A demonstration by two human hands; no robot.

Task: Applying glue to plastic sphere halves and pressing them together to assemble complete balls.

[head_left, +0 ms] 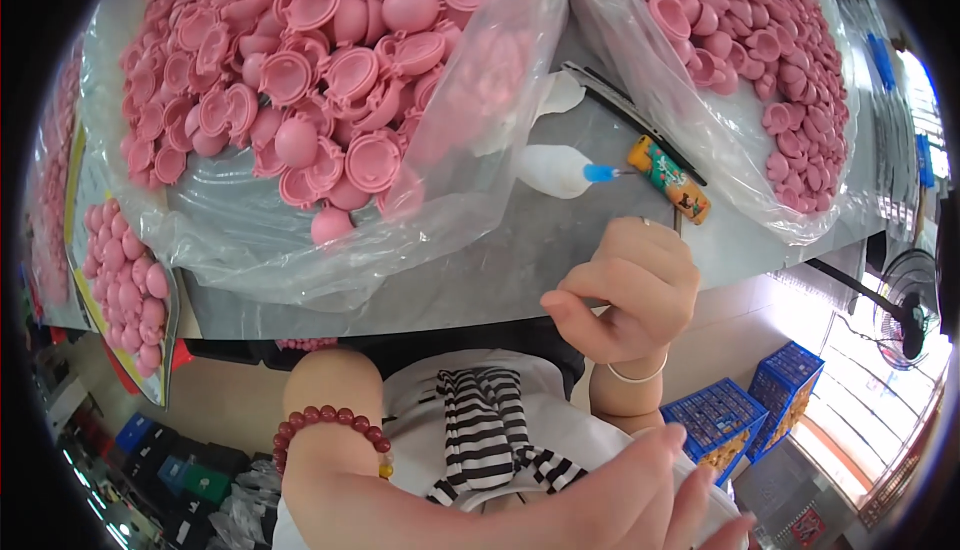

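Note:
My right hand (625, 290) is curled into a loose fist at the front edge of the grey table (480, 260), thumb pointing left. A thin dark rod (677, 218) pokes up from the top of the fist. A ring and a silver bangle are on this hand and wrist. My left hand (685, 490) is close to the camera at the lower right, fingers spread, with nothing in them. A red bead bracelet (335, 430) sits on that forearm. Just beyond the fist lie a white squeeze bottle with a blue nozzle (555, 170) and an orange printed packet (672, 182).
Two clear plastic bags of pink dome-shaped plastic shells fill the table, one at the left (300, 80) and one at the right (760, 60). A box of pink balls (125, 290) hangs at the left edge. Blue crates (740, 415) and a fan (915, 305) stand on the floor at the right.

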